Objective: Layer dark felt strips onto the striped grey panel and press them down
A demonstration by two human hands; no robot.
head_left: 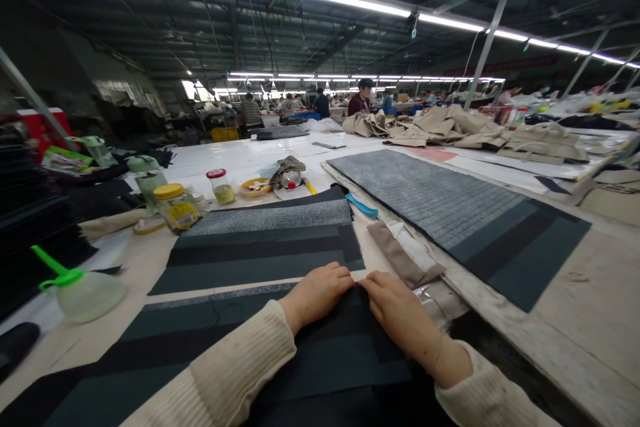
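A dark fabric panel (325,363) with black and dark green bands lies in front of me and runs off toward the lower left. My left hand (320,290) is closed on its far edge, thumb and fingers pressed together. Right beside it, my right hand (400,313) pinches the same edge near the corner. The fingertips of both hands almost meet. Just beyond them lies a second banded panel (265,260) with a speckled grey strip, flat on the table (135,307).
At left stand a squeeze bottle with a green nozzle (90,293), a yellow-lidded jar (177,207) and a red-lidded jar (220,187). A blue-handled tool (363,205) and folded brown cloth (400,253) lie ahead. Another long panel (450,213) covers the right table. Several people work farther back.
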